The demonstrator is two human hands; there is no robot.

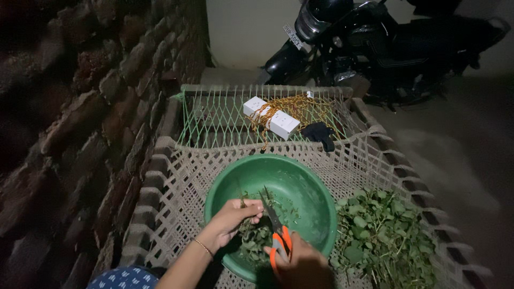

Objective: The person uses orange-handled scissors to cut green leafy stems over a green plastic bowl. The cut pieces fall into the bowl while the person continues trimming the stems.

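A green round basin sits on a woven rope cot and holds cut green leaves. Over the basin, my left hand pinches a small bunch of leafy stems. My right hand grips orange-handled scissors, whose blades point up toward the stems held by the left hand. A thin bangle circles my left wrist.
A heap of leafy green stalks lies on the cot right of the basin. Farther back lie a white power strip wrapped in yellow cord and a dark cloth. A brick wall runs along the left. A motorcycle is parked behind.
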